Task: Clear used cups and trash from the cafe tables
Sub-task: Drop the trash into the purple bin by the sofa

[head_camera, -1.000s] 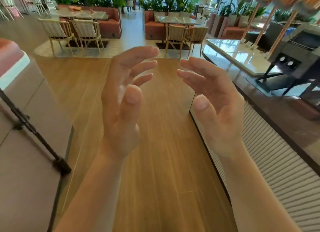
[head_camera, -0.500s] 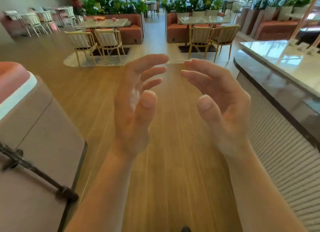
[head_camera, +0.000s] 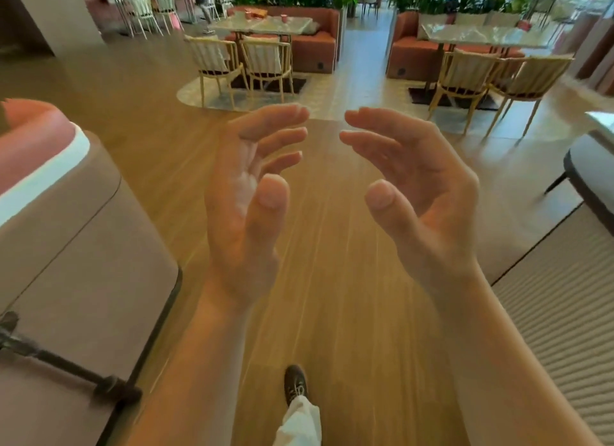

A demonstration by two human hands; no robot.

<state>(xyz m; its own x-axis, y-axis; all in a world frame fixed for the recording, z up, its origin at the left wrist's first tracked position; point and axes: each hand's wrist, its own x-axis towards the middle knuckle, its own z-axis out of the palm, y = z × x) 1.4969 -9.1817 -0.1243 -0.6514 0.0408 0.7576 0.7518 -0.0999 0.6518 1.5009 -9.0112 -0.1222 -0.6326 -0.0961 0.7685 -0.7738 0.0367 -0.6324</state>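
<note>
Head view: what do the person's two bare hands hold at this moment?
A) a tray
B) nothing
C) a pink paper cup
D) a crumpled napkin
B: the bare left hand and bare right hand are raised with palms facing each other above the tan wood-plank floor, fingers loosely curved, nothing in either.
</note>
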